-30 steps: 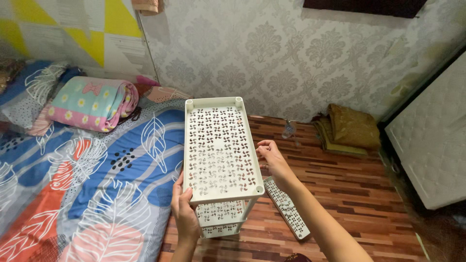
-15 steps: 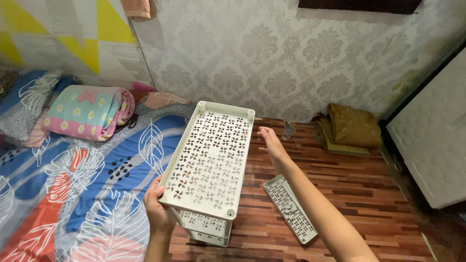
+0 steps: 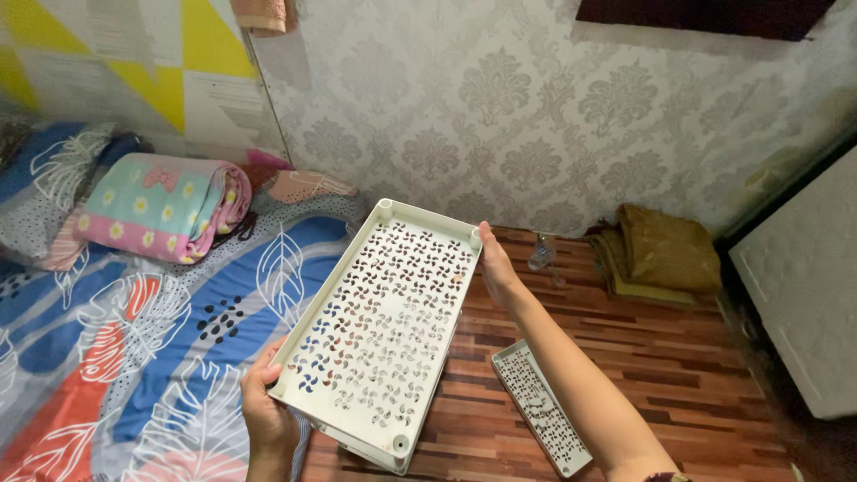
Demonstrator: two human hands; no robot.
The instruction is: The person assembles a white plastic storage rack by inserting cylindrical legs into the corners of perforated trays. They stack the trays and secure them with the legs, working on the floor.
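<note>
Left hand [image 3: 264,412] clamped on the near corner of the cream perforated shelf rack [image 3: 379,330], right hand [image 3: 496,265] pressed flat against its far corner, rack tilted above the wooden floor [image 3: 678,357] beside the leaf-print mattress [image 3: 134,339], loose shelf panel [image 3: 541,407] lying alongside.

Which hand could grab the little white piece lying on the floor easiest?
Probably the right hand: it only touches the rack's far corner, on the loose shelf's side. The left hand grips the near corner.

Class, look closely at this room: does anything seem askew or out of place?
The white rack is tilted, held by the left hand and right hand. One loose shelf panel lies on the floor.
</note>
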